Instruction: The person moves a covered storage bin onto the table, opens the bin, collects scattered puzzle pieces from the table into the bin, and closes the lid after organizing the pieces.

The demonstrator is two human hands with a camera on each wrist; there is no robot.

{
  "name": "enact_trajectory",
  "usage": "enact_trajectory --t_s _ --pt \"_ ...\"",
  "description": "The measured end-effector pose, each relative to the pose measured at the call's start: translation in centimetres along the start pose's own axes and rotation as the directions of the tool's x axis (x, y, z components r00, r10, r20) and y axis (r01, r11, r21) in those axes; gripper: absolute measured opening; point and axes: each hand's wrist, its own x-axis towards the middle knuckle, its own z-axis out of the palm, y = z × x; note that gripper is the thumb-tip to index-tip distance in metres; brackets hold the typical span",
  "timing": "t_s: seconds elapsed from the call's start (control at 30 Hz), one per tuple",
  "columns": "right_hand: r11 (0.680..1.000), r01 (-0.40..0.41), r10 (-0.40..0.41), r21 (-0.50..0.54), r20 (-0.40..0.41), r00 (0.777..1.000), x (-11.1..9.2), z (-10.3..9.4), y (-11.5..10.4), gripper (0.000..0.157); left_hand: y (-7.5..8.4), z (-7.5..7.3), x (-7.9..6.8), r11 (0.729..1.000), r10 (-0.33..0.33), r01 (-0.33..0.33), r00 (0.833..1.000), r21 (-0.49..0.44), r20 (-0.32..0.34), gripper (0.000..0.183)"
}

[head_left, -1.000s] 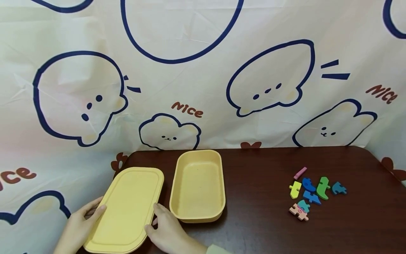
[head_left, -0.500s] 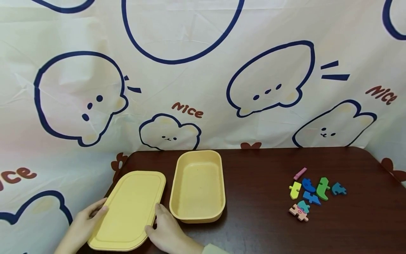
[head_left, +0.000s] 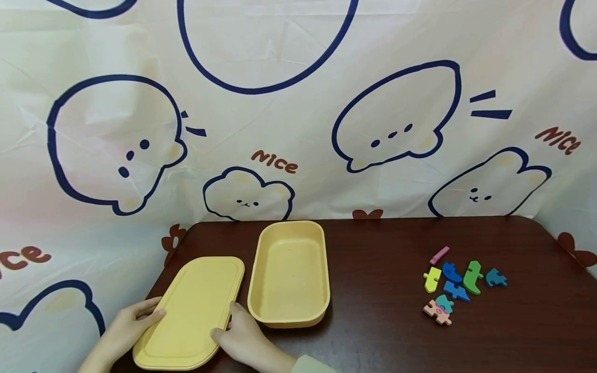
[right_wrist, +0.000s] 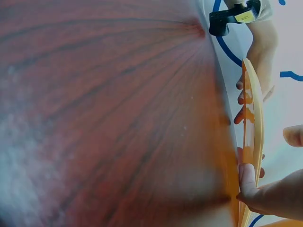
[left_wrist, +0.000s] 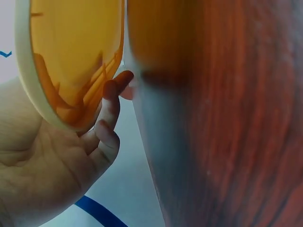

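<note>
A yellow rounded-rectangle lid (head_left: 193, 305) is held by both hands at the table's left side in the head view. My left hand (head_left: 126, 326) grips its left edge, thumb on top; in the left wrist view the fingers (left_wrist: 110, 101) reach below the lid's glossy underside. My right hand (head_left: 244, 334) pinches the opposite edge. Seen nearly edge-on in the right wrist view, the lid (right_wrist: 257, 127) has the right thumb (right_wrist: 247, 177) against one face. Just right of the lid stands an open yellow box (head_left: 289, 322) with nothing inside.
On the right of the dark wooden table (head_left: 373, 321) lie several coloured puzzle pieces, among them a green one (head_left: 473, 277), a yellow one (head_left: 432, 280) and a pink stick (head_left: 439, 255). A printed cloth (head_left: 303, 119) hangs behind the table.
The lid has shifted slightly right, and its far edge has come down in the head view. Both hands keep their hold on it. The box and puzzle pieces stay put.
</note>
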Motion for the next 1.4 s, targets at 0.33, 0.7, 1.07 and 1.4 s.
enact_trajectory --t_s 0.33,0.7,1.07,1.4 --pt "0.995 -0.088 0.088 0.035 0.019 0.996 0.5 0.4 -0.4 0.076 -0.1 0.2 0.7 1.000 0.020 -0.020 0.999 0.015 0.030 0.056" --pt "0.995 -0.095 0.094 -0.021 -0.017 0.995 1.3 1.0 -0.6 0.079 -0.8 0.3 1.4 0.998 0.063 -0.063 0.998 0.032 -0.009 0.057" --pt "0.995 -0.093 0.093 -0.025 -0.002 0.996 1.4 0.7 -0.4 0.079 -0.5 0.5 1.4 0.998 0.065 -0.065 0.997 -0.005 -0.033 0.050" --pt "0.998 -0.068 0.068 -0.006 -0.011 0.998 0.7 0.7 -0.9 0.079 0.1 0.1 1.2 1.000 -0.008 0.010 0.997 0.027 -0.082 0.051"
